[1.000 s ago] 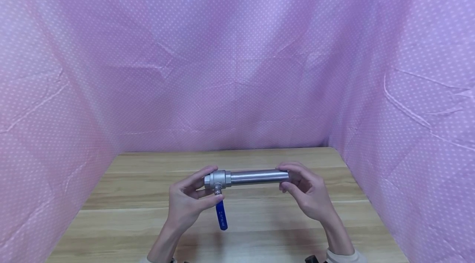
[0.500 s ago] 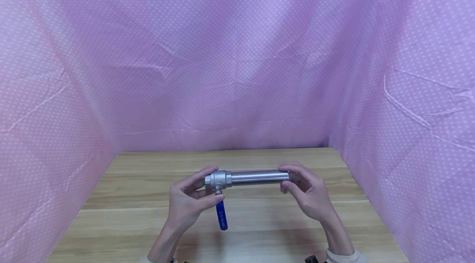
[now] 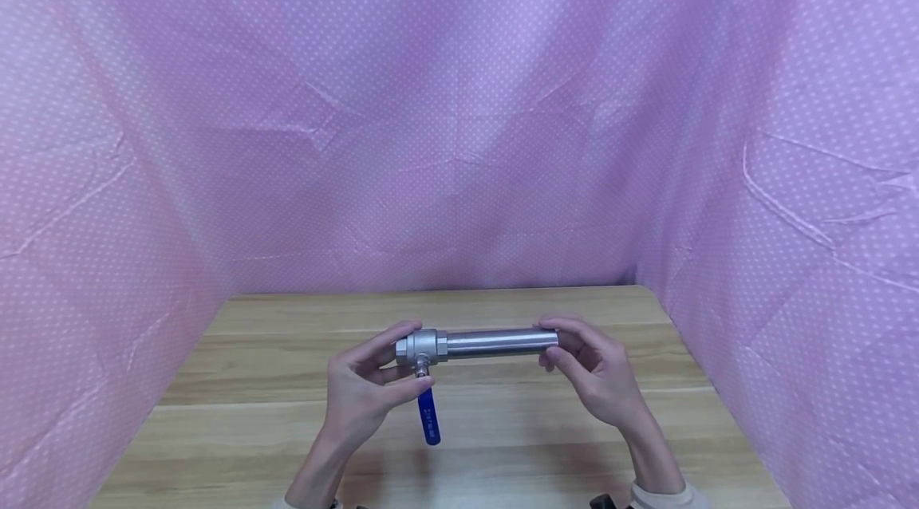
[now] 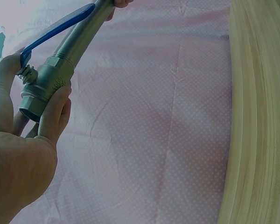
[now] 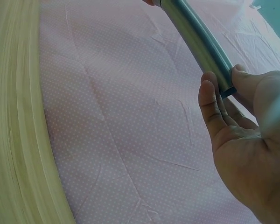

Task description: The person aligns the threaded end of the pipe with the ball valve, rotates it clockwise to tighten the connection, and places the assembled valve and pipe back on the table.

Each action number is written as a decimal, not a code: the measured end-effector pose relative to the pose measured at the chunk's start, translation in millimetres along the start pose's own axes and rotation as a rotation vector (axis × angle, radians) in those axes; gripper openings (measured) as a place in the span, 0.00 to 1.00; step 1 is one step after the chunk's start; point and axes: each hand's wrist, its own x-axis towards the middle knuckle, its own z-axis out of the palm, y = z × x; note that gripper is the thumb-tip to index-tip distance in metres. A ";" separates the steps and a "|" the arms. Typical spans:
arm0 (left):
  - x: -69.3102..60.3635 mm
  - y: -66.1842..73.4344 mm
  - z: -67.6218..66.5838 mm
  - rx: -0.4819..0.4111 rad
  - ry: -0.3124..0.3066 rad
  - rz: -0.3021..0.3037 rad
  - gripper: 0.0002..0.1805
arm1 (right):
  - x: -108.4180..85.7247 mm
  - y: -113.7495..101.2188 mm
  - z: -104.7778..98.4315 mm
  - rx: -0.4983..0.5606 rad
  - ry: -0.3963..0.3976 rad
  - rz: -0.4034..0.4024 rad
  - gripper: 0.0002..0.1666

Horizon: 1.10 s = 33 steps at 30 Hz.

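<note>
A silver ball valve [image 3: 425,345] with a blue lever handle [image 3: 428,417] is joined at its right end to a straight metal pipe [image 3: 498,342]. Both are held level above the table in the head view. My left hand [image 3: 362,389] grips the valve's left end, its thumb against the upper part of the lever. The pipe's far right end is pinched between the thumb and fingers of my right hand [image 3: 599,373]. In the left wrist view the valve body [image 4: 46,81] shows its open hex end. The right wrist view shows the pipe's end [image 5: 224,84] between my fingertips.
Below the hands lies a wood-grain table [image 3: 459,453]. Pink dotted cloth [image 3: 459,134] hangs behind it and along both sides.
The fingers of my right hand shift slightly on the pipe's end. My left hand and the valve stay in place.
</note>
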 end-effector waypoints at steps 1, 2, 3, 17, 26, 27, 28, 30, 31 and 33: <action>0.0 0.0 0.0 -0.001 -0.002 0.002 0.39 | 0.1 0.1 0.1 0.015 -0.002 -0.005 0.28; 0.2 0.0 0.0 -0.001 -0.002 0.002 0.39 | 0.2 0.1 0.2 0.028 -0.004 -0.011 0.28; 0.3 0.0 -0.1 0.000 -0.001 0.002 0.39 | 0.4 0.1 0.4 0.042 -0.006 -0.019 0.29; 1.1 0.1 -0.5 0.012 0.000 0.006 0.38 | 0.3 0.4 -0.4 0.047 -0.015 -0.053 0.32; 0.7 0.1 -0.4 0.005 0.006 -0.004 0.39 | 0.5 -0.5 0.0 0.015 -0.005 -0.057 0.31; 0.7 0.0 -0.5 0.006 0.005 -0.001 0.39 | 0.6 -0.8 0.2 0.006 -0.002 -0.052 0.30; 0.7 -0.2 -0.5 0.003 0.006 0.000 0.39 | 0.6 -1.1 0.1 -0.002 -0.001 -0.048 0.30; 0.7 -0.5 -0.4 0.002 0.005 0.005 0.39 | 0.6 -1.0 -0.3 -0.018 0.000 -0.036 0.29; 0.7 -0.5 -0.4 0.002 0.005 0.007 0.39 | 0.4 -1.1 -0.6 -0.030 0.000 -0.027 0.29; 0.7 -0.5 -0.3 0.002 0.005 0.009 0.39 | -0.3 -1.5 -1.2 -0.059 0.001 -0.006 0.28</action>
